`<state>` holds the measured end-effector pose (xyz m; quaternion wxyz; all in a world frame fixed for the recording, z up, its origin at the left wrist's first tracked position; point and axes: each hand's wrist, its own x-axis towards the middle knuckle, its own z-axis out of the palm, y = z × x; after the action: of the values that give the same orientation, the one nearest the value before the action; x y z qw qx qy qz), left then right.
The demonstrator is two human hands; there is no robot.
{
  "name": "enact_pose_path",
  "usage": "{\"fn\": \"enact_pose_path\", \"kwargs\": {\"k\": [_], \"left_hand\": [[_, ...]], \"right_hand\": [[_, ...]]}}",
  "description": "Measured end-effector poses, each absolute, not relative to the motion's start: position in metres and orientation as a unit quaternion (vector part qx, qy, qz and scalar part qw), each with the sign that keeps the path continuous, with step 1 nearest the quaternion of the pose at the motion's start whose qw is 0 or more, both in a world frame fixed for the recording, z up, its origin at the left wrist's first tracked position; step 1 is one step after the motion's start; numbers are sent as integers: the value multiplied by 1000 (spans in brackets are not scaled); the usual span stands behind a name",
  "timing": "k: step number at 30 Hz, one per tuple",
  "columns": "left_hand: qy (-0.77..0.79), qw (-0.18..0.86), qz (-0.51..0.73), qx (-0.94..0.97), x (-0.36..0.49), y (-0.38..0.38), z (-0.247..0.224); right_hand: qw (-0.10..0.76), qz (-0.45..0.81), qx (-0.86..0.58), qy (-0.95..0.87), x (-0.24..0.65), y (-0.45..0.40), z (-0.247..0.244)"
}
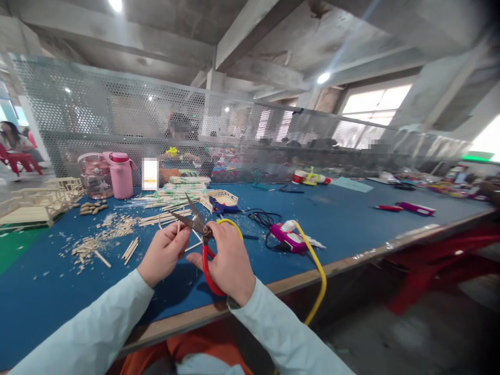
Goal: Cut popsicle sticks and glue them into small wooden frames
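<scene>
My right hand (231, 260) grips the scissors (205, 255), which have red handles and dark blades standing apart. Pinched in my left hand (166, 252) is a thin wooden stick (178, 227), close to the lower blade. Both hands are above the blue table (128, 291) near its front edge. Behind them lie pale sticks (164, 217) and a small wooden frame (224, 199). A blue glue gun (222, 206) rests beside that frame. Cut sticks and scraps (88, 247) are scattered to the left.
At the back left stand a pink bottle (122, 177), a clear jug (95, 177) and wooden models (37, 205). To the right are a purple power strip (291, 238), a yellow cable (321, 271) over the edge, and a red-handled tool (388, 208). A perforated metal screen (136, 117) runs behind.
</scene>
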<state>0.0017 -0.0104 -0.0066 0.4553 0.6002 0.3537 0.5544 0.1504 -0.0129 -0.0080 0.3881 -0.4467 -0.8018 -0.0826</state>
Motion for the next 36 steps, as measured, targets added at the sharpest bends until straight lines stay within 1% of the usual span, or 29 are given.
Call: {"fn": "enact_pose_path", "kwargs": {"k": [7, 13, 19, 27, 36], "left_hand": [[365, 409, 565, 617, 3, -11, -7], [359, 415, 557, 623, 2, -14, -6], [369, 365, 553, 651, 0, -14, -9], [371, 330, 552, 670, 1, -13, -11], [380, 232, 559, 700, 5, -19, -13]], "right_hand": [[412, -103, -442, -790, 147, -12, -11], [423, -65, -427, -797, 146, -12, -9], [445, -45, -419, -790, 144, -10, -13], [463, -41, -425, -776, 139, -12, -22], [468, -22, -400, -788, 138, -11, -23]]}}
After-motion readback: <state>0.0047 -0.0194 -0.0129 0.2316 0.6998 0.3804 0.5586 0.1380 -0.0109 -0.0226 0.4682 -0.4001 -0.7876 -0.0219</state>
